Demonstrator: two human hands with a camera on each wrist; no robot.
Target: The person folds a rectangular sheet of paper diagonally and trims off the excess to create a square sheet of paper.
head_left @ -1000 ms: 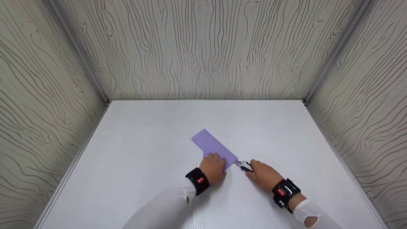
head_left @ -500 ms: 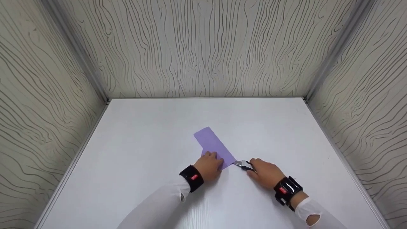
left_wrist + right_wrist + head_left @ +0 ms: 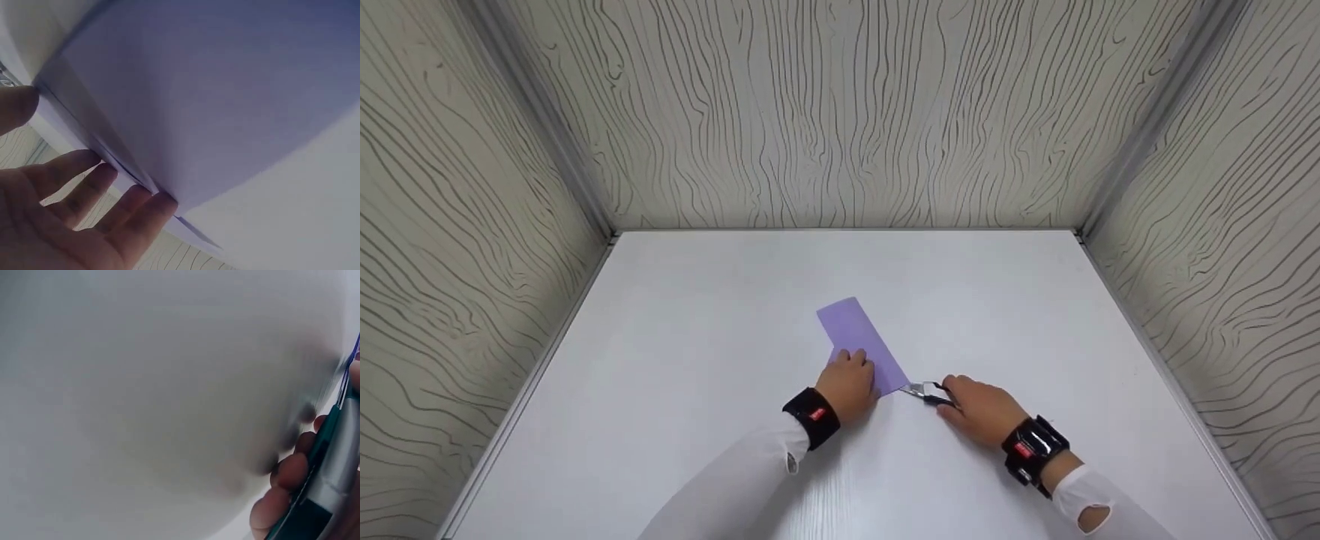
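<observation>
We've got our left arm (image 3: 735, 480) and right arm (image 3: 1132, 517) both slanting in toward the middle. Our left hand (image 3: 847, 386) is palm-down, thumb (image 3: 17, 107) spread off from the fingers (image 3: 143, 222), tips pressing. Our right hand (image 3: 982, 411) is curled in a proper grip, pretty close by but not touching the left.

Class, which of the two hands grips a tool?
The right hand: its fingers curl round the silver-and-dark tool, while the left hand touches purple paper.
</observation>
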